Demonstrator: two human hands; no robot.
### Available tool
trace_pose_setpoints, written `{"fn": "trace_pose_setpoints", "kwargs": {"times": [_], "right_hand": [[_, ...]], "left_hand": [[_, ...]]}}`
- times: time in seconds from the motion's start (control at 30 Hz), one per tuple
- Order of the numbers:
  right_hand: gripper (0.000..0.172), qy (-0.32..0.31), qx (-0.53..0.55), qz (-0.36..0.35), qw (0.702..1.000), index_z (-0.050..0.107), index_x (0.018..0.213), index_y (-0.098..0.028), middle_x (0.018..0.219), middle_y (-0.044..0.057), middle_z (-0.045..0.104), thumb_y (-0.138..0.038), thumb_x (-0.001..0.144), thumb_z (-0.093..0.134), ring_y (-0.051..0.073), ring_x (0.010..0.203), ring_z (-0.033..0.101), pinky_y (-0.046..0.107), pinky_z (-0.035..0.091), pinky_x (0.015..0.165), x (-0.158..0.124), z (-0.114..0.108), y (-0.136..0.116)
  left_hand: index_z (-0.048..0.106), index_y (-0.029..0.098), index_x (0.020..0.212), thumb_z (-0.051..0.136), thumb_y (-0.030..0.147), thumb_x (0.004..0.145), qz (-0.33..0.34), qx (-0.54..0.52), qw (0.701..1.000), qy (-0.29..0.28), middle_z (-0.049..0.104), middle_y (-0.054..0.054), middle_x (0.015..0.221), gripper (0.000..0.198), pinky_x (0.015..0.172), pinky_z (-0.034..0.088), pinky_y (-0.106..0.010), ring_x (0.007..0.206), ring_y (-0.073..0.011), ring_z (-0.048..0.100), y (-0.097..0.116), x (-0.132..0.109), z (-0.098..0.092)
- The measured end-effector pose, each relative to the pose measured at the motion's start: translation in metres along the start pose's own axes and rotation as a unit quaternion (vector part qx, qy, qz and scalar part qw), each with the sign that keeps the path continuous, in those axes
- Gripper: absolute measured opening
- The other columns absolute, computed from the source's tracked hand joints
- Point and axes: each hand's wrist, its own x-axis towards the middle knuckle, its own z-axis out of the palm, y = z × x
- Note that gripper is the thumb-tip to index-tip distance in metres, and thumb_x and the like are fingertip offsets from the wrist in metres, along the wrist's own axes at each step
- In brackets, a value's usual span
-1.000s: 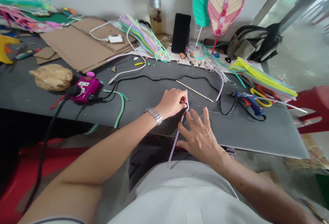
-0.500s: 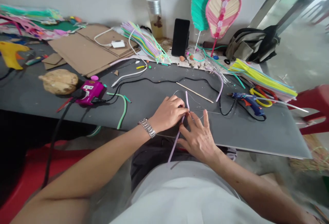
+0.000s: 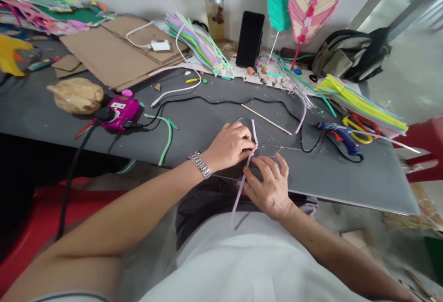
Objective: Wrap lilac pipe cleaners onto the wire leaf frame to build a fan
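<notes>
My left hand (image 3: 230,147) and right hand (image 3: 268,189) are close together over the table (image 3: 363,182), with the left pinching the upper part of a lilac pipe cleaner (image 3: 249,166) between thumb and fingers. The fingers of my right hand curl against the pipe cleaner just below that pinch, though I can't tell how firmly they grip. The pipe cleaner stands tilted, its top just above my left hand and its lower end hanging past the table's near edge. A thin wire (image 3: 263,136) curves around beside it on the table, and it's hard to make out where the wire meets the pipe cleaner under my fingers. A metal-link watch (image 3: 200,164) sits on my left wrist.

Just beyond my hands lies a wooden stick (image 3: 266,119), with a black cord (image 3: 221,101) snaking behind it. To the right are a blue glue gun (image 3: 341,138), scissors with yellow and red handles (image 3: 358,131) and a bundle of yellow pipe cleaners (image 3: 360,105). To the left are a green pipe cleaner (image 3: 168,142) and a magenta device (image 3: 121,112). Flattened cardboard (image 3: 121,52) lies farther left, and a black phone (image 3: 249,39) stands against the wall.
</notes>
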Motion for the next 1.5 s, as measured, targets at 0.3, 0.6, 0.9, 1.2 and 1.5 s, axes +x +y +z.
{"fn": "trace_pose_setpoints", "kwargs": {"times": [0.3, 0.6, 0.9, 1.2, 1.5], "right_hand": [[0.015, -0.007, 0.045, -0.033, 0.998, 0.072, 0.103, -0.023, 0.108, 0.003, 0.078, -0.014, 0.092, 0.067, 0.019, 0.109, 0.066, 0.042, 0.037, 0.105, -0.009, 0.002, 0.002], [0.016, -0.015, 0.080, -0.031, 0.996, 0.072, 0.103, -0.021, 0.109, 0.004, 0.079, -0.012, 0.092, 0.066, 0.019, 0.107, 0.066, 0.039, 0.038, 0.097, -0.010, 0.002, 0.006], [0.015, -0.001, 0.100, -0.027, 0.995, 0.070, 0.103, -0.020, 0.107, 0.005, 0.080, -0.011, 0.095, 0.062, 0.018, 0.106, 0.071, 0.038, 0.038, 0.099, -0.009, 0.002, 0.005], [0.013, 0.010, 0.117, -0.019, 0.993, 0.067, 0.103, -0.019, 0.104, 0.005, 0.080, -0.010, 0.094, 0.064, 0.018, 0.102, 0.074, 0.040, 0.038, 0.100, -0.007, 0.001, 0.006], [0.013, 0.023, 0.119, -0.022, 0.992, 0.065, 0.101, -0.019, 0.101, 0.005, 0.080, -0.009, 0.094, 0.061, 0.018, 0.100, 0.074, 0.042, 0.039, 0.101, -0.005, 0.000, 0.005]], "left_hand": [[0.078, 0.025, 0.085, 0.062, 0.029, 0.098, 0.015, -0.011, 1.000, -0.004, 0.072, -0.006, 0.099, 0.021, 0.080, 0.033, -0.040, 0.098, -0.0238, 0.055, 0.004, 0.000, 0.000], [0.077, 0.022, 0.100, 0.054, 0.027, 0.101, 0.027, -0.027, 0.999, -0.018, 0.075, -0.008, 0.111, 0.024, 0.083, 0.038, -0.040, 0.106, -0.0245, 0.057, 0.007, -0.012, -0.008], [0.075, 0.023, 0.113, 0.060, 0.027, 0.097, 0.052, -0.070, 0.996, -0.025, 0.072, -0.006, 0.132, 0.022, 0.101, 0.039, -0.044, 0.131, -0.0273, 0.054, 0.015, -0.048, -0.011], [0.075, 0.021, 0.110, 0.055, 0.027, 0.101, 0.049, -0.069, 0.996, 0.001, 0.072, -0.007, 0.132, 0.022, 0.099, 0.040, -0.044, 0.131, -0.0269, 0.056, 0.016, -0.046, -0.003], [0.071, 0.018, 0.104, 0.057, 0.020, 0.096, 0.062, -0.063, 0.996, -0.019, 0.067, -0.009, 0.141, 0.016, 0.101, 0.039, -0.047, 0.136, -0.0305, 0.052, 0.016, -0.040, -0.006]]}}
